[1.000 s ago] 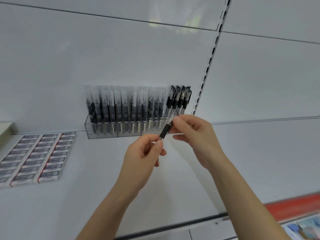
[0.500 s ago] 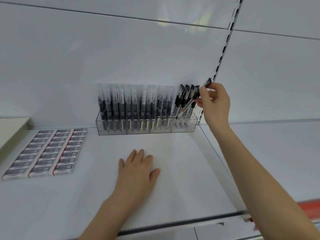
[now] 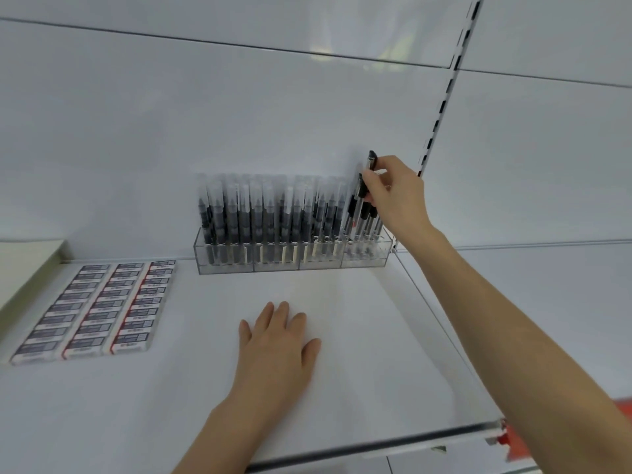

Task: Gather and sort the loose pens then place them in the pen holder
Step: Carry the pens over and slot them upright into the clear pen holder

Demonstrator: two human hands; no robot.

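A clear acrylic pen holder (image 3: 290,263) stands against the back wall of a white shelf (image 3: 369,336). Its left compartments are packed with several frosted-cap pens (image 3: 260,213). The rightmost compartment holds a few black-capped pens (image 3: 367,222). My right hand (image 3: 393,196) pinches one black-capped pen (image 3: 371,160) near its cap, almost upright, its tip down among the pens of that rightmost compartment. My left hand (image 3: 277,347) lies flat on the shelf, fingers straight, holding nothing.
Three rows of boxed erasers (image 3: 95,309) lie on the shelf's left side. A beige box edge (image 3: 24,265) is at the far left. A slotted upright rail (image 3: 444,107) runs up the wall right of the holder. The shelf's front edge (image 3: 376,448) is near me.
A second ago both hands held the pen in front of the holder. My left hand let go and dropped flat onto the shelf. My right hand carried the pen up and stood it in the rightmost compartment.
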